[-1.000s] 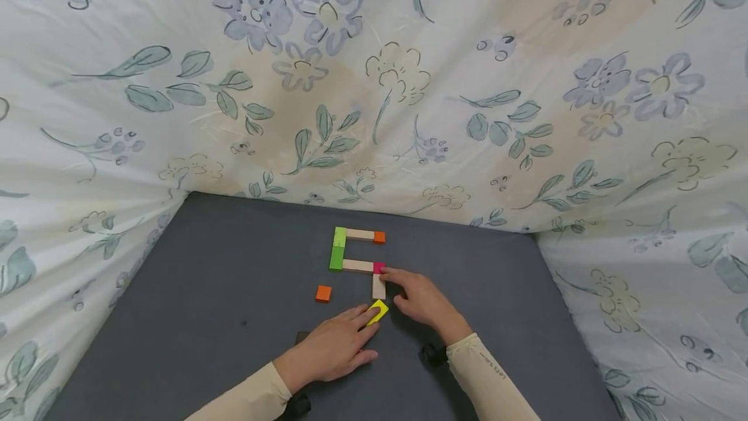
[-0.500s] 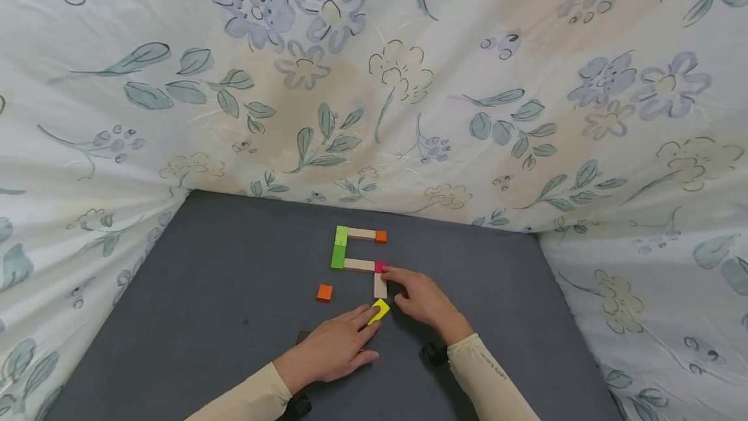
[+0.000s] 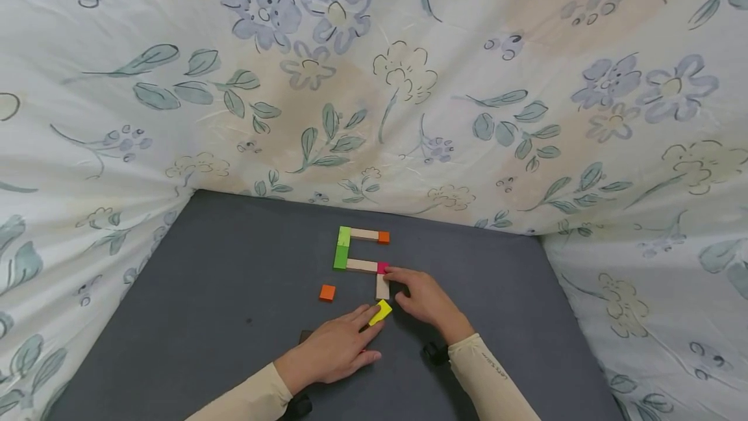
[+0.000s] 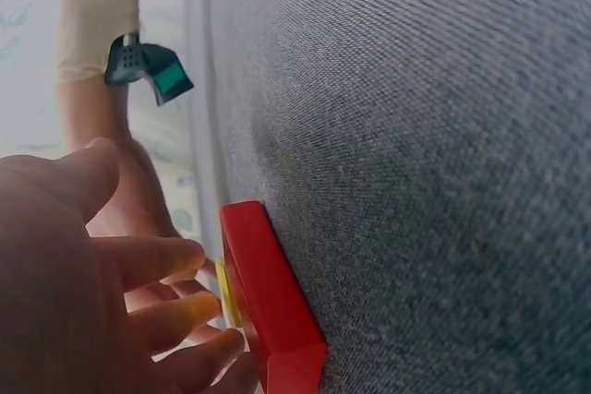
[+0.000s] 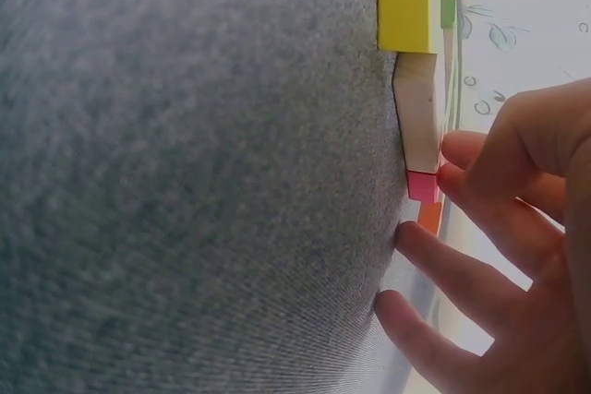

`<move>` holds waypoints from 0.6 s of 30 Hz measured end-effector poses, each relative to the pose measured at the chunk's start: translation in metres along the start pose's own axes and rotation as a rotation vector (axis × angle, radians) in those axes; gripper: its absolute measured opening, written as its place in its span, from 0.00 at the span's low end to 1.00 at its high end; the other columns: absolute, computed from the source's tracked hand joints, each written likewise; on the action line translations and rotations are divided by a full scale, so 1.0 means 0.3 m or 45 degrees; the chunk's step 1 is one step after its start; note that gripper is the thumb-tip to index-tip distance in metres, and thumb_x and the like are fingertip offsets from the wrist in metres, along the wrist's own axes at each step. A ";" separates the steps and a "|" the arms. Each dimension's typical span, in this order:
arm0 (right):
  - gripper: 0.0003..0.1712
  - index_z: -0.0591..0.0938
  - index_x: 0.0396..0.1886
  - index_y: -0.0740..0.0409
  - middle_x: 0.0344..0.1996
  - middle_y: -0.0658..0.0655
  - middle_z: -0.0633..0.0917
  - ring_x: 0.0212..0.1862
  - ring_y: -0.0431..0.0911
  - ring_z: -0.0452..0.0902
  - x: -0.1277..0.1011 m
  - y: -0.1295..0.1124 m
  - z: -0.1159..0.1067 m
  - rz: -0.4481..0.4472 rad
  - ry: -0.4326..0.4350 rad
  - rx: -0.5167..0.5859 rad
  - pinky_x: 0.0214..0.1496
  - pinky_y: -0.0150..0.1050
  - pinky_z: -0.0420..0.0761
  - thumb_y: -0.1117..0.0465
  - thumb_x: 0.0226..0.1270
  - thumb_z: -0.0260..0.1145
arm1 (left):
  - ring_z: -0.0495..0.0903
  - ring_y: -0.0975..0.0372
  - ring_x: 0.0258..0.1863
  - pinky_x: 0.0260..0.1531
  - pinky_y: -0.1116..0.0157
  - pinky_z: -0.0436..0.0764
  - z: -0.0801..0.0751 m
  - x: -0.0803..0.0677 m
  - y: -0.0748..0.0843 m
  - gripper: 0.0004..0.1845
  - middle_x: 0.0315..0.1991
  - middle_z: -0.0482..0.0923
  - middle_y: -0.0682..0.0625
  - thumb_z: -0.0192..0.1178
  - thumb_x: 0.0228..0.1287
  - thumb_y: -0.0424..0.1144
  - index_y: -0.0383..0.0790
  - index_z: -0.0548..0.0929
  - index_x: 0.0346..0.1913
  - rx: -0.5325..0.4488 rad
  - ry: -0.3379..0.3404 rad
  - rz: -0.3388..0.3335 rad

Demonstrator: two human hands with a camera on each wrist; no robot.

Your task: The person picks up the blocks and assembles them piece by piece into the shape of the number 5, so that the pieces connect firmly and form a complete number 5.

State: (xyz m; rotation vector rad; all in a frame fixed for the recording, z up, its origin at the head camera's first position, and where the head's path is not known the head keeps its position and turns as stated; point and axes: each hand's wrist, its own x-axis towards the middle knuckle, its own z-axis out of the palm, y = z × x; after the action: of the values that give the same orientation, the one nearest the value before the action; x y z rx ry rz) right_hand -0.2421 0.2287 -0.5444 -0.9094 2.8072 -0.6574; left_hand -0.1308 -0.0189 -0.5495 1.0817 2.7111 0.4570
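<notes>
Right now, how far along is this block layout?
Looks done: the chain from far orange block to near pale block. In hand: the left hand touches the yellow block, set askew. Probably left: the loose orange block and red block, lying outside the chain.

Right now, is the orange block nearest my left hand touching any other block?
No, the head view shows that orange block standing apart, with dark tabletop visible all around it.

The dark grey surface point(image 3: 245, 271) filled the head view's lower middle. A light green block point(image 3: 343, 236), darker green block point(image 3: 341, 257), pale wooden blocks point(image 3: 361, 266), upper orange block point(image 3: 384, 237) and pink block point(image 3: 382, 267) met near centre; lower lay a loose orange block point(image 3: 327, 293), a yellow block point(image 3: 383, 311) and a red block point(image 4: 274, 292).
</notes>
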 end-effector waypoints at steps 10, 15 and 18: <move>0.25 0.88 0.67 0.49 0.71 0.51 0.82 0.69 0.51 0.80 0.003 0.011 0.014 -0.039 0.047 0.031 0.72 0.56 0.77 0.66 0.72 0.66 | 0.62 0.51 0.82 0.73 0.51 0.73 -0.009 -0.010 -0.006 0.36 0.86 0.56 0.45 0.48 0.86 0.63 0.48 0.65 0.86 -0.002 0.015 -0.021; 0.28 0.86 0.70 0.46 0.73 0.48 0.80 0.71 0.50 0.78 -0.007 0.012 0.012 -0.055 0.072 0.027 0.73 0.56 0.77 0.64 0.73 0.66 | 0.61 0.49 0.82 0.73 0.49 0.73 -0.005 -0.025 -0.016 0.33 0.87 0.53 0.46 0.47 0.87 0.63 0.57 0.66 0.86 -0.008 0.015 -0.017; 0.29 0.85 0.73 0.45 0.74 0.47 0.79 0.73 0.50 0.76 -0.019 0.006 0.003 -0.075 0.100 0.031 0.72 0.56 0.77 0.65 0.74 0.66 | 0.64 0.49 0.81 0.73 0.49 0.73 -0.015 -0.040 -0.022 0.32 0.86 0.56 0.45 0.49 0.86 0.63 0.59 0.69 0.84 0.015 0.061 0.017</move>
State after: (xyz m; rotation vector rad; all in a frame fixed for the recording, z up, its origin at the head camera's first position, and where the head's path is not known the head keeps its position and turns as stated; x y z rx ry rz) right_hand -0.2381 0.2330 -0.5462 -0.9867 2.8430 -0.7496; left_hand -0.1276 -0.0327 -0.5469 1.1069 2.7529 0.4752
